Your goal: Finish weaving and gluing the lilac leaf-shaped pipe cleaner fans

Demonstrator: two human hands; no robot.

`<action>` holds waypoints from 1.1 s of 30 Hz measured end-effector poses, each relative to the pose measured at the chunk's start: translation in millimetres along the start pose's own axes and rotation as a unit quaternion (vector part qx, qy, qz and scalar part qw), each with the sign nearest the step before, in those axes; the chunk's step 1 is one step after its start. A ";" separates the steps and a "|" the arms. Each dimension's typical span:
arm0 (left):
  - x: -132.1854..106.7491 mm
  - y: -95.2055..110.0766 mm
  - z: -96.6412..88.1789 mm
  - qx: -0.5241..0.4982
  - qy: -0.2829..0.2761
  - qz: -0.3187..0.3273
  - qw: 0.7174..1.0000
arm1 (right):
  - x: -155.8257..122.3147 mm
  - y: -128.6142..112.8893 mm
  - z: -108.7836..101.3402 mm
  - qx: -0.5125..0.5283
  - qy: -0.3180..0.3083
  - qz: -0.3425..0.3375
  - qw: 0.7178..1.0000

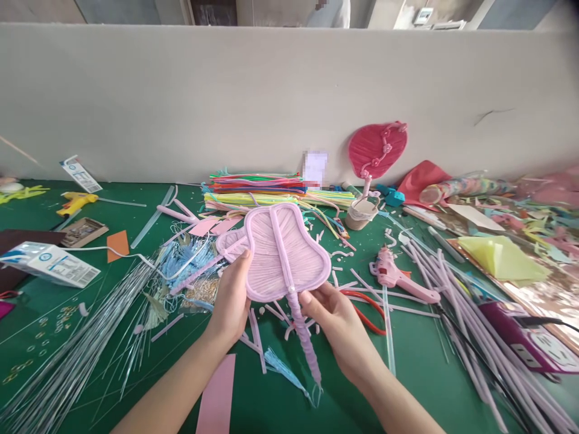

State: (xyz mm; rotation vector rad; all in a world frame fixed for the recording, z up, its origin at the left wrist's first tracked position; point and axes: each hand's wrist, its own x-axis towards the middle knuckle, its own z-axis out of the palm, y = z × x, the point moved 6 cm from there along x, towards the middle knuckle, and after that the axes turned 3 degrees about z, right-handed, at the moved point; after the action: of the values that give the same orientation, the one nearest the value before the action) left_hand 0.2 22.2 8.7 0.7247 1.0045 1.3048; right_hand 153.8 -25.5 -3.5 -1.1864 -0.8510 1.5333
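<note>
Evidently, your flat green tabletop [262, 413] serves as support; above its middle you hold the lilac, fuzzy, lobed fan [292, 253], its ribbed face tilted towards you, presumably for viewing. Your bare left hand [233, 301] pinches its left edge and your bare right hand [333, 313] its lower-right edge beside the lilac wrapped handle [304, 337], likely for balance. Rightward, the pink plastic glue gun [391, 270] points away from you.
</note>
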 end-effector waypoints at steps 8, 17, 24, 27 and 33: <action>1.6 -3.9 0.8 0.000 -0.028 0.019 0.999 | 1.9 5.0 9.3 -0.013 -0.023 0.037 0.999; 7.3 -0.6 -3.0 0.002 -0.010 -0.008 1.000 | -3.9 -29.2 -41.4 -0.032 0.176 -0.074 0.981; 3.0 1.2 -0.5 0.095 -0.092 0.018 0.991 | -12.7 -76.3 -55.6 -0.156 0.216 -0.217 0.939; -0.9 1.3 0.5 0.127 -0.113 0.024 0.985 | -13.2 -87.3 -52.2 -0.183 0.210 -0.245 0.929; -3.1 -5.3 2.7 0.135 -0.151 -0.003 0.979 | 10.7 -93.5 -33.9 -0.211 0.112 -0.194 0.952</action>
State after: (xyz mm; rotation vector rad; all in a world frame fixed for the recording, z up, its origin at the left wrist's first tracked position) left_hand 4.9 18.6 5.7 1.0912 0.9412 1.0244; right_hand 211.7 9.1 70.3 -1.3659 -1.2107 0.9031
